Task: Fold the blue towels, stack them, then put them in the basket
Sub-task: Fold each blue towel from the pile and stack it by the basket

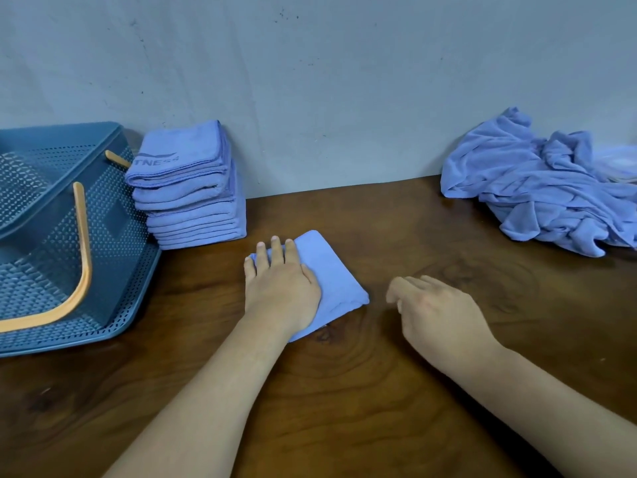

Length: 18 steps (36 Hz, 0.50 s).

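One soft square towel (332, 274), left hand (281, 288) flat atop

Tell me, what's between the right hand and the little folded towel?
Nothing but bare brown table. The head view shows a strip of wood between the right hand and the folded towel, which the left hand presses flat.

A dark brown wooden table (431, 391) fills the lower half of the view. Its glossy top shows swirling grain, with ring-shaped knots near the middle. Behind it, meeting its far edge, stands 1 plain wall (327, 81) — pale grey, matte, flecked with small dark specks and faint scuffs. The light is soft and even.
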Each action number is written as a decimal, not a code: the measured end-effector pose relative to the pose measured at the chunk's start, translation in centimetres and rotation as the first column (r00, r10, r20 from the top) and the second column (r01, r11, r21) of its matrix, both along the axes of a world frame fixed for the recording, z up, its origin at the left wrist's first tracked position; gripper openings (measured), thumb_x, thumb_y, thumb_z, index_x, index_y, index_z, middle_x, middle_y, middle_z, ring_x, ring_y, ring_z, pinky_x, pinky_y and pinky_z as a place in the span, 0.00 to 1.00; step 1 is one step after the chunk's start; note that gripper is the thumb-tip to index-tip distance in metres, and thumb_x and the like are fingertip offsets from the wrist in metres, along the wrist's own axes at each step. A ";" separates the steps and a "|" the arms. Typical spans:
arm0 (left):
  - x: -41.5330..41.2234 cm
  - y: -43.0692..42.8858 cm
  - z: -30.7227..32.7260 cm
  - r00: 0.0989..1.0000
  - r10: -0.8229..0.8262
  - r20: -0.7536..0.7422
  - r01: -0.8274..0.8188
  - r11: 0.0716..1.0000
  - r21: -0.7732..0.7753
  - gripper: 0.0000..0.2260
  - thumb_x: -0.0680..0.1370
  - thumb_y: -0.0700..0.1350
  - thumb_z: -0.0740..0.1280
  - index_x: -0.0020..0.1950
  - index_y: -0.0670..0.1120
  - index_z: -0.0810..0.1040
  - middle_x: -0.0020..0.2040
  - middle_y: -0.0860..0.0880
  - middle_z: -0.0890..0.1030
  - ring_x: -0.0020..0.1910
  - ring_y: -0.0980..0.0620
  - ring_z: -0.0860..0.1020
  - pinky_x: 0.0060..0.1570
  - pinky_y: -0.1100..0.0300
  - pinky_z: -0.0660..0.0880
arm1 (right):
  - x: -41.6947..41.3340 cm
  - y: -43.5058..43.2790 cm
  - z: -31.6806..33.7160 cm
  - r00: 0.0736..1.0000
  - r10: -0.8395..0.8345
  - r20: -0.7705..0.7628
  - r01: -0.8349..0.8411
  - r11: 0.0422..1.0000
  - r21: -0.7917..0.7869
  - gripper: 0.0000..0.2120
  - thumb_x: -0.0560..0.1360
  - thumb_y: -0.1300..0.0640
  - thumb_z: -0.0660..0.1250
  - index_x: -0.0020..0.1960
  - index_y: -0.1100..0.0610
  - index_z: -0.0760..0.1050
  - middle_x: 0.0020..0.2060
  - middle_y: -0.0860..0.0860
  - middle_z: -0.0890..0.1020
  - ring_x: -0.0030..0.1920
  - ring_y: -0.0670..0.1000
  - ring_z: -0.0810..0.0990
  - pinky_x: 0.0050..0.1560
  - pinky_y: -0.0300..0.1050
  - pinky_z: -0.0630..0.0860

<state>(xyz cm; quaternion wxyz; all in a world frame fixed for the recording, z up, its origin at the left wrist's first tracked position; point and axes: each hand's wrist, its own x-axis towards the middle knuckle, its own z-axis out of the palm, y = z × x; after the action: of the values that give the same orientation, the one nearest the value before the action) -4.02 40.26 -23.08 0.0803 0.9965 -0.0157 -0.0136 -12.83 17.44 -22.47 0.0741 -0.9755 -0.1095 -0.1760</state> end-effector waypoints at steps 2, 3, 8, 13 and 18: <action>0.0 0.0 0.1 1.000 -0.002 -0.007 0.002 1.000 -0.002 0.28 0.87 0.54 0.43 0.87 0.48 0.43 0.87 0.46 0.43 0.86 0.41 0.42 0.83 0.42 0.43 | -0.2 -1.1 0.5 0.997 -0.002 -0.076 0.006 0.998 0.060 0.10 0.80 0.61 0.63 0.55 0.46 0.75 0.45 0.40 0.79 0.41 0.44 0.78 0.36 0.38 0.75; 0.0 0.0 0.2 1.000 -0.004 -0.007 0.004 1.000 -0.008 0.29 0.87 0.55 0.42 0.87 0.48 0.43 0.87 0.46 0.43 0.86 0.41 0.42 0.83 0.41 0.43 | 0.0 -1.3 0.5 0.997 0.005 -0.071 0.002 0.996 0.091 0.11 0.80 0.61 0.63 0.56 0.46 0.75 0.47 0.39 0.78 0.41 0.44 0.78 0.36 0.36 0.74; -0.7 0.0 0.5 0.998 -0.057 0.026 0.059 0.997 -0.059 0.33 0.85 0.66 0.41 0.87 0.55 0.41 0.87 0.46 0.41 0.85 0.40 0.40 0.82 0.40 0.39 | 2.1 -1.6 0.5 0.994 0.028 -0.106 -0.004 0.975 0.224 0.11 0.81 0.58 0.62 0.58 0.43 0.76 0.50 0.38 0.79 0.45 0.43 0.81 0.44 0.37 0.78; -1.4 0.0 0.6 0.927 -0.296 0.230 0.308 0.951 -0.016 0.29 0.86 0.66 0.47 0.85 0.57 0.60 0.86 0.54 0.57 0.85 0.52 0.49 0.83 0.43 0.44 | 4.3 -0.6 0.1 0.976 0.160 -0.151 -0.079 0.896 0.438 0.09 0.83 0.54 0.66 0.59 0.43 0.80 0.48 0.37 0.80 0.48 0.42 0.80 0.47 0.35 0.74; -1.1 -0.1 0.4 0.948 -0.318 -0.013 0.317 0.947 -0.046 0.41 0.80 0.76 0.46 0.87 0.56 0.43 0.87 0.55 0.40 0.85 0.51 0.36 0.83 0.46 0.41 | 8.0 1.4 0.3 0.944 0.216 -0.249 -0.062 0.859 0.508 0.12 0.84 0.50 0.65 0.66 0.45 0.80 0.55 0.40 0.81 0.55 0.42 0.79 0.61 0.46 0.77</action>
<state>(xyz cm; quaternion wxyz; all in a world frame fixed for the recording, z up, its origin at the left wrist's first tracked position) -5.10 40.11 -22.64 0.0988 0.9789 -0.1753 -0.0363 -4.84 18.79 -22.14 0.3489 -0.9285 -0.1194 -0.0435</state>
